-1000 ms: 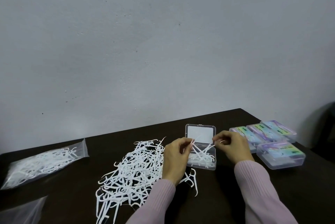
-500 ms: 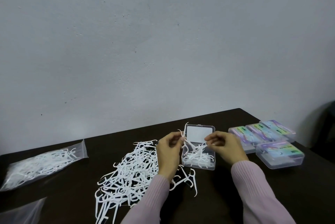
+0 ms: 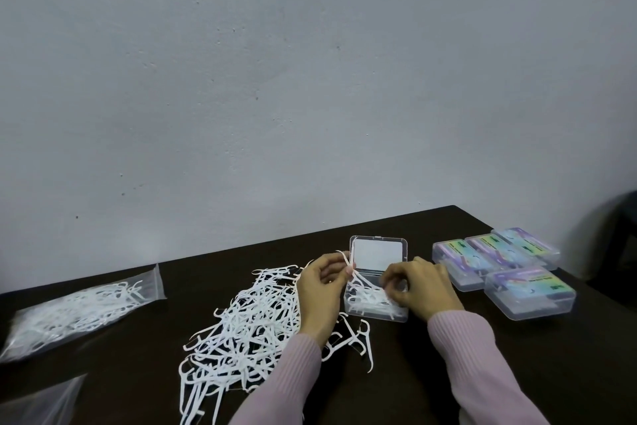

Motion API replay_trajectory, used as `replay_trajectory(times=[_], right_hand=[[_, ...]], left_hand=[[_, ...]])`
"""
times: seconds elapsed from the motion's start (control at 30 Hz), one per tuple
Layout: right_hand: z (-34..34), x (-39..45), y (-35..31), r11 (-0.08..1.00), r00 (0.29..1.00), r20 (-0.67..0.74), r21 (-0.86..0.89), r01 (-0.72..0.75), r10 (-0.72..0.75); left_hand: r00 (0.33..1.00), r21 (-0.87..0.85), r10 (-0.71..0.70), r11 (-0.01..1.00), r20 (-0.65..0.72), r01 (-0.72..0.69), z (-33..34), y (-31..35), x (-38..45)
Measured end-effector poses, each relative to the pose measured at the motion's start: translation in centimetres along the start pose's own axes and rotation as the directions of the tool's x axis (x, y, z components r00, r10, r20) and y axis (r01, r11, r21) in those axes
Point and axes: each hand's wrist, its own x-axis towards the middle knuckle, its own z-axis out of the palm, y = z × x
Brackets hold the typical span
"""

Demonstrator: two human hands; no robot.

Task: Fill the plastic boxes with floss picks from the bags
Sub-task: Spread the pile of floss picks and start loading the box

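Dark table [image 3: 431,373], pale blue-grey wall [image 3: 310,80], loose floss picks [image 3: 241,321]

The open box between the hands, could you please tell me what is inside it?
The open box holds a loose tangle of white floss picks. The right hand covers its right part, so the picks there and the fill level are hidden.
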Motion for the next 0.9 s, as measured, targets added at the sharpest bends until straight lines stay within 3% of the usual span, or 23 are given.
replay_trajectory(times=[0.2,0.37,0.47,0.6,0.7,0.9], right_hand=[[-0.1,0.1,0.1,0.959,0.998,-0.066,0.283,-0.004,0.024],[-0.2,0.0,0.1,0.933,0.997,-0.022,0.356,-0.057,0.069],[-0.2,0.1,0.5,0.903,0.992,-0.004,0.416,-0.112,0.125],[-0.2,0.1,0.5,0.932,0.997,0.016,0.354,-0.078,0.078],[-0.1,0.1,0.6,0.945,0.995,0.092,0.319,-0.072,0.045],[-0.3,0.0,0.8,0.936,0.998,0.057,0.351,-0.032,0.013]], left_hand=[[0.978,0.268,0.175,0.943,0.110,-0.199,0.2,-0.3,-0.5],[0.932,0.526,0.274,0.770,0.238,-0.361,0.4,-0.8,-0.8],[0.899,0.593,0.308,0.677,0.310,-0.436,0.3,-0.7,-0.9],[0.891,0.538,0.248,0.724,0.381,-0.431,0.3,-0.3,-1.1],[0.915,0.585,0.254,0.707,0.314,-0.397,0.0,-0.8,-0.8],[0.924,0.626,0.221,0.684,0.311,-0.374,-0.3,-1.2,-0.6]])
